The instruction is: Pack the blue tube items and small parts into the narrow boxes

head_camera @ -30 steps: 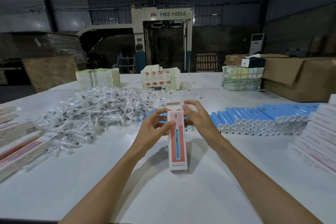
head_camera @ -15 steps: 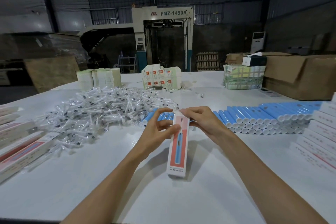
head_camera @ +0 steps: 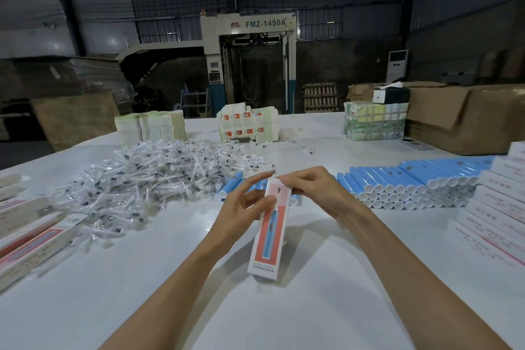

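Head view: narrow box (head_camera: 268, 231) held tilted over the table (head_camera: 142, 278).
Left hand (head_camera: 241, 213): thumb and fingers grip its upper side.
Right hand (head_camera: 315, 193): pinching its top end.
Behind: blue tubes (head_camera: 412, 182) right, partly hidden by hands; bagged small parts (head_camera: 159, 179) left.
Edges: packed boxes (head_camera: 497, 207) both sides.

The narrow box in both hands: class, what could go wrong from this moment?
1. The left hand and right hand grip the narrow box only near its top, tilted over the table; it might slip.
2. The loose blue tubes lie just behind the hands and could be knocked rolling.
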A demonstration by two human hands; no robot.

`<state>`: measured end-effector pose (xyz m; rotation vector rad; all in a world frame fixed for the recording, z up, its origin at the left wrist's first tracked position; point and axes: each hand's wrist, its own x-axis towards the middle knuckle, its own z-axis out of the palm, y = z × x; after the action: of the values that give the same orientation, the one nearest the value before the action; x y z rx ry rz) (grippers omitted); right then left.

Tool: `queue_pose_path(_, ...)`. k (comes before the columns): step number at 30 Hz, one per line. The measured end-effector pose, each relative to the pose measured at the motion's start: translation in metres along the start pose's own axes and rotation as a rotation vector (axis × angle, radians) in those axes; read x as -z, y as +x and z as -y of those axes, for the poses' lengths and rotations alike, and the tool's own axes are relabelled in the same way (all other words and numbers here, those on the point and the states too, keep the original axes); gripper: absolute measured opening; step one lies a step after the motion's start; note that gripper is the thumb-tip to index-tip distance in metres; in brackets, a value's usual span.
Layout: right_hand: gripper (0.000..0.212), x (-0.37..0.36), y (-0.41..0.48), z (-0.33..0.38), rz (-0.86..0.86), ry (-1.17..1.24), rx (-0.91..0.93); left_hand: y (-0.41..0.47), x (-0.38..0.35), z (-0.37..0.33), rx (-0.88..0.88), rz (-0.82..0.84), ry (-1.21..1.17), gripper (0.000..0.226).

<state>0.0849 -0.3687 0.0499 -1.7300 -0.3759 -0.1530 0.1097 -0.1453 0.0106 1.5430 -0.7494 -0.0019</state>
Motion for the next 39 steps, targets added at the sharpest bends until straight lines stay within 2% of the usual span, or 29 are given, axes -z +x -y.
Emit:
queue_pose_path(7, 0.012, -0.01, -0.003, 0.001, -0.022, -0.119, 0.095, -0.001, 0.001, 0.003, -0.007, -0.038, -0.003, 0.042)
queue_pose_path(13, 0.022, -0.02, 0.003, -0.018, -0.112, -0.174, 0.076, 0.001, -0.004, 0.01, 0.058, -0.095, -0.069, 0.04)
queue_pose_path(17, 0.049, -0.037, 0.004, -0.02, -0.274, -0.362, 0.006, 0.005, -0.007, 0.019, 0.075, -0.293, -0.128, 0.035)
queue_pose_path(20, 0.081, -0.044, -0.006, -0.014, -0.208, -0.57, -0.034, 0.008, 0.0, 0.025, 0.069, -0.442, -0.162, 0.041)
queue_pose_path(22, 0.088, -0.047, -0.017, -0.015, -0.134, -0.767, -0.008, 0.01, 0.003, 0.028, 0.074, -0.48, -0.212, 0.042)
queue_pose_path(27, 0.054, -0.042, -0.045, -0.02, -0.19, -1.068, 0.187, 0.007, -0.016, 0.025, 0.1, -0.425, -0.393, 0.047)
queue_pose_path(29, 0.05, -0.043, -0.055, -0.022, -0.225, -1.162, 0.198, 0.005, -0.029, 0.023, 0.115, -0.377, -0.434, 0.052)
queue_pose_path(31, 0.049, -0.034, -0.064, -0.019, -0.284, -1.142, 0.168, 0.002, -0.038, 0.023, 0.116, -0.307, -0.411, 0.053)
queue_pose_path(34, 0.048, 0.003, -0.078, -0.001, -0.394, -1.164, 0.138, -0.001, -0.04, 0.024, 0.105, -0.246, -0.262, 0.043)
queue_pose_path(37, 0.043, 0.059, -0.097, 0.03, -0.569, -1.211, 0.08, -0.003, -0.035, 0.029, -0.016, -0.185, -0.007, 0.025)
queue_pose_path(39, 0.04, 0.102, -0.113, 0.055, -0.703, -1.296, 0.042, -0.004, -0.034, 0.033, -0.094, -0.153, 0.156, 0.022)
